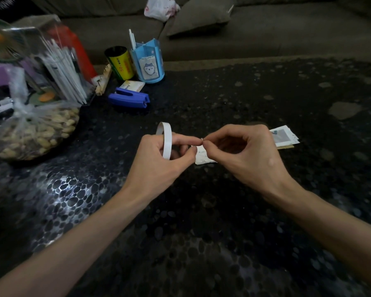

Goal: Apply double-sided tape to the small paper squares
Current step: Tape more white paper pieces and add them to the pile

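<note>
Both hands work just above a dark, pebble-patterned counter (201, 211). The left hand (159, 159) holds a thin white roll of double-sided tape (167, 139) upright, the ring looped over its fingers, its grip closed around the roll with the thumb below. The right hand (244, 151) meets the left forefinger tip, its thumb and forefinger pinched narrowly on a tiny white tape end (202, 139). Directly beneath the two hands a small paper square (202, 157) lies on the counter, partly hidden by the fingers. A small stack of further paper pieces (284, 137) lies just behind the right hand. Well apart, at the far left, stand a blue stapler (129, 100), a light-blue pen holder (148, 63), a yellow-and-black roll (120, 63) and a clear bag of peanuts (34, 129).
</note>
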### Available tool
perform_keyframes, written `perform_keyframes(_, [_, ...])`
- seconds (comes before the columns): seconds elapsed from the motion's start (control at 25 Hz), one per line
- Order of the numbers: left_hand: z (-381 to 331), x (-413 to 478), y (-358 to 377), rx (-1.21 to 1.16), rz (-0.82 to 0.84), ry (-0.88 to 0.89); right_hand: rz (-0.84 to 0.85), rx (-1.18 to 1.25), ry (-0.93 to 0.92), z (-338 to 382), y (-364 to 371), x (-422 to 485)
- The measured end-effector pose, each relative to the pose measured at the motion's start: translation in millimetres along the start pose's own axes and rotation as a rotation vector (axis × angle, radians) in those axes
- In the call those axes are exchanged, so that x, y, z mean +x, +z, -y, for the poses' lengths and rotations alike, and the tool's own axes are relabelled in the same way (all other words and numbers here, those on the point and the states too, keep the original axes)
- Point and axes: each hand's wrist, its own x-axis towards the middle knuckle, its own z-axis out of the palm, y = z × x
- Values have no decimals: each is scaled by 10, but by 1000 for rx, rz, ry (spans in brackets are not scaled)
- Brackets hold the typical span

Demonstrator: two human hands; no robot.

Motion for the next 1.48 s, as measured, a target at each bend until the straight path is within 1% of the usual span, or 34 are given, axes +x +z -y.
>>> perform_keyframes(0.92, [-1, 2, -17, -33, 17, -55, 34, 106, 18, 5, -12, 6])
perform_keyframes(1.16, [28, 34, -3, 29, 29, -5, 34, 45, -3, 2, -12, 9])
perform_keyframes(1.36, [10, 30, -11, 53, 43, -2, 28, 31, -12, -3, -20, 19])
perform_keyframes(1.48, [-5, 33, -14, 61, 40, -24, 37, -43, -40, 2, -29, 22])
